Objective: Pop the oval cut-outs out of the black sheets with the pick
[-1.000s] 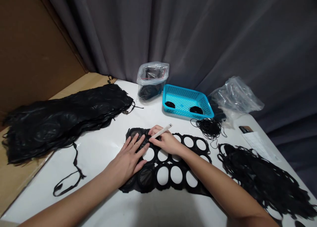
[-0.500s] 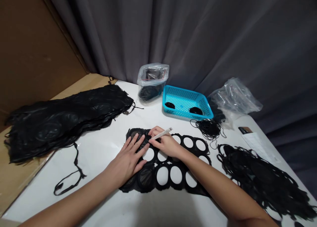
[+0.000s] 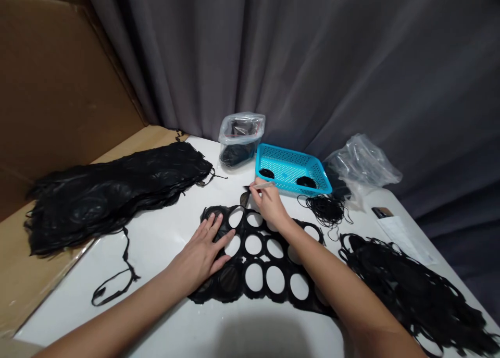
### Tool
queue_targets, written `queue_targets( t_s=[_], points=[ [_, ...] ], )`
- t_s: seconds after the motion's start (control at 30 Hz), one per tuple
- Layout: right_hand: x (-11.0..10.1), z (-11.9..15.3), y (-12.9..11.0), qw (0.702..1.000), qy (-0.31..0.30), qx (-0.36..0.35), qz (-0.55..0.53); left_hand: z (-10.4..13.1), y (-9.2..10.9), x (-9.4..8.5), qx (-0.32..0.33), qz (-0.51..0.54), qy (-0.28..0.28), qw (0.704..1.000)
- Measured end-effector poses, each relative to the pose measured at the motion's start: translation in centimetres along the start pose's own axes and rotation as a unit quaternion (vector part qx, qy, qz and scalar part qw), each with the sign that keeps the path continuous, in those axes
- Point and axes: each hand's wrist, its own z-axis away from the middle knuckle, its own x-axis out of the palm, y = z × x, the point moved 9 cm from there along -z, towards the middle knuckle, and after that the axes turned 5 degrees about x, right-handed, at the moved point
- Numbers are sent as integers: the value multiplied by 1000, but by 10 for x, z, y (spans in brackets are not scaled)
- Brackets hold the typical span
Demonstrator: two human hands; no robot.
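A black sheet point(image 3: 262, 261) with rows of round openings lies flat on the white table. My left hand point(image 3: 205, 241) rests on its left part, palm down with fingers spread. Over the sheet's far edge is my right hand point(image 3: 267, 199), its fingers closed around a slim white pen-like tool point(image 3: 266, 185); its exact kind cannot be made out. A small dark rounded piece point(image 3: 244, 198) stands up just below those fingertips, at the edge of an open hole. Dark film still fills some circles at the left, partly hidden under my left hand.
Stacked black sheets point(image 3: 117, 191) lie at left, near a loose black strip point(image 3: 128, 264). Behind are a clear bag point(image 3: 241, 139) and a blue basket point(image 3: 289, 162) holding black discs. Black cords point(image 3: 326, 209), a plastic bag point(image 3: 367, 162), a phone point(image 3: 382, 212) and black cut-out sheets point(image 3: 414, 290) occupy the right.
My right hand has moved up and away from the sheet with the white tool, and a dark piece now rises from a top-row hole, which shows white. My left hand stays put.
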Motion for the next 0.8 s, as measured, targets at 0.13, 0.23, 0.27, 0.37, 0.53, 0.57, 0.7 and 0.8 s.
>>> queue_targets(
  t_s=[0.13, 0.23, 0.27, 0.37, 0.53, 0.57, 0.7, 0.8],
  points=[
    [-2, -9, 12, 998, 3, 66, 2, 8, -7, -8, -6, -25, -6, 1000],
    [-10, -10, 35, 993, 9, 121, 3, 13, -10, -15, -6, -27, -15, 1000],
    [-12, -10, 40, 992, 9, 127, 0, 14, -11, -16, -6, -25, -19, 999],
    [-19, -6, 50, 990, 9, 139, -8, 13, -13, -20, -3, -13, -28, 1000],
    [-48, -3, 57, 988, 42, 151, 1, 13, -16, -21, 2, 2, -19, 1000],
    [-60, -3, 59, 986, 63, 153, 6, 14, -16, -21, 1, 4, -15, 1000],
    [-94, -4, 60, 982, 116, 149, 15, 17, -16, -20, 0, 4, -7, 1000],
    [-76, -7, 43, 990, 74, 120, 4, 21, -21, -24, -16, -6, 15, 1000]
  ],
)
